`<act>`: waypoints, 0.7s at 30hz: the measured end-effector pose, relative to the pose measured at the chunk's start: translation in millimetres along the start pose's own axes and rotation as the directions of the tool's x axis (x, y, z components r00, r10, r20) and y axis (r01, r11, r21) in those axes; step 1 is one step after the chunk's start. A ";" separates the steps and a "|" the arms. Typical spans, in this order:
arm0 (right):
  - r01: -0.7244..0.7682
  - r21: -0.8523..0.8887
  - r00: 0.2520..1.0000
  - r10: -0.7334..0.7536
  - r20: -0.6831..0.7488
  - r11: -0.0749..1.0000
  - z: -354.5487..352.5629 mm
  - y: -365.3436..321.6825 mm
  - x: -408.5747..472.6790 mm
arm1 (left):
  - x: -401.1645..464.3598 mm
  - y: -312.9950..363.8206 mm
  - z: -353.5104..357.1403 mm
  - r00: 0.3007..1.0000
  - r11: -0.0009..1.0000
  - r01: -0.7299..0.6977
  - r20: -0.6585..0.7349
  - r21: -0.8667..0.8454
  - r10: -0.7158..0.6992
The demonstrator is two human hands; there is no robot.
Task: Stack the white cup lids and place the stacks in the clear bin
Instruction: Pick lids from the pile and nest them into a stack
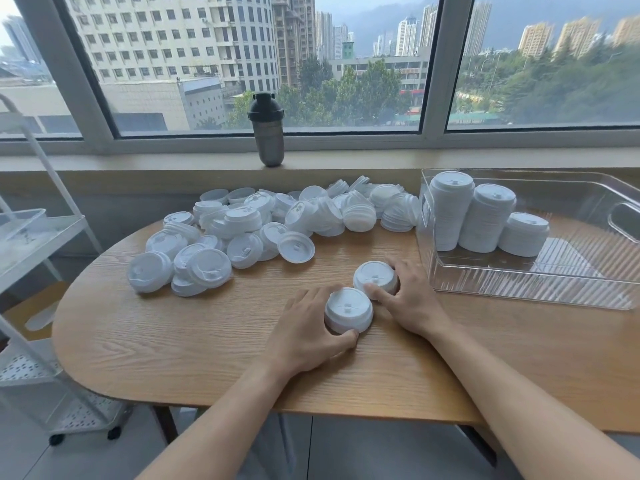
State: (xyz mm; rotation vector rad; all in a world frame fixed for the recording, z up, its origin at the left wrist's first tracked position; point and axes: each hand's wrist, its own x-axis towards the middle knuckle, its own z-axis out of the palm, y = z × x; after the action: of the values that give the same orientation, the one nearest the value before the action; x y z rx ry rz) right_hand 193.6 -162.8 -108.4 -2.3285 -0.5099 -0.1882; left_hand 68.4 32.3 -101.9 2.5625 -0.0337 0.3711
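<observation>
Both hands clamped on short lid stacks on the table, clear bin (pixel 519 282) just beyond the right hand.

Left hand (pixel 304 327) curls round one short stack (pixel 348 311); right hand (pixel 410 299) grips another (pixel 375 277) touching it. Thin, light plastic, likely slippery and easily dented: hold by the rims. Loose lids (pixel 263 226) lie beyond the left hand. Each stack's lid count and the right fingertips are hidden.
</observation>
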 end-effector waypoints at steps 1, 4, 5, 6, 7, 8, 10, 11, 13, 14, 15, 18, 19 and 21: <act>-0.005 0.017 1.000 0.006 -0.019 1.000 0.1 1.0 -0.6 | 0.2 -0.3 -0.1 1.000 1.000 0.011 -0.003 -0.007 -0.011; -0.009 0.099 0.996 0.017 -0.082 0.995 -3.1 0.2 -6.2 | 1.4 -1.5 0.1 0.999 0.998 0.032 -0.032 -0.050 -0.034; 0.002 0.117 0.994 0.011 -0.108 0.993 -4.9 -1.7 -9.6 | 1.4 -1.8 0.2 0.998 0.997 0.037 -0.040 -0.063 -0.040; 0.010 0.122 0.991 0.006 -0.133 0.992 -6.5 -3.4 -13.4 | 1.4 -1.7 -0.2 0.998 0.996 0.042 -0.046 -0.073 -0.046; 0.025 0.122 0.987 -0.005 -0.159 0.992 -7.8 -5.1 -17.8 | 1.4 -1.8 -0.6 0.997 0.995 0.050 -0.051 -0.085 -0.054; 0.040 0.124 0.983 -0.017 -0.182 0.991 -9.4 -7.0 -23.0 | 1.2 -1.6 -1.2 0.996 0.994 0.056 -0.061 -0.098 -0.062; 0.076 0.131 0.975 -0.046 -0.217 0.989 -12.8 -10.2 -35.3 | 1.6 -2.4 -2.0 0.993 0.989 0.066 -0.091 -0.129 -0.078; 0.089 0.121 0.973 -0.061 -0.222 0.989 -14.3 -10.8 -42.7 | 2.0 -3.0 -2.2 0.990 0.986 0.074 -0.109 -0.147 -0.091; 0.090 0.052 0.979 -0.078 -0.190 0.995 -16.8 -11.5 -57.7 | 2.2 -4.5 -2.3 0.984 0.977 0.098 -0.131 -0.188 -0.124; 0.082 0.001 0.983 -0.081 -0.162 0.997 -17.6 -11.2 -64.6 | 1.7 -3.9 -2.8 0.982 0.974 0.105 -0.135 -0.202 -0.133; 0.076 -0.046 0.987 -0.082 -0.137 0.996 -18.5 -10.7 -70.1 | 1.3 -3.1 -3.3 0.981 0.972 0.107 -0.139 -0.211 -0.138; 0.075 -0.119 0.994 -0.084 -0.074 0.990 -21.2 -12.8 -78.8 | 0.8 -1.2 -5.3 0.981 0.969 0.098 -0.139 -0.228 -0.132; 0.087 -0.131 0.994 -0.095 -0.057 0.988 -21.9 -13.6 -80.2 | 0.5 -1.1 -5.4 0.982 0.966 0.095 -0.138 -0.239 -0.130; 0.114 -0.145 0.992 -0.119 -0.028 0.983 -24.2 -15.0 -83.2 | -0.4 -0.3 -6.0 0.985 0.961 0.087 -0.124 -0.262 -0.123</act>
State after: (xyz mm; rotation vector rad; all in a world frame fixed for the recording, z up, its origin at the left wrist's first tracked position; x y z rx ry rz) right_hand 111.9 -195.3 -104.5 -2.4308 -0.6336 -0.3332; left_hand 66.6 35.7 -97.3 2.2676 0.0995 0.4714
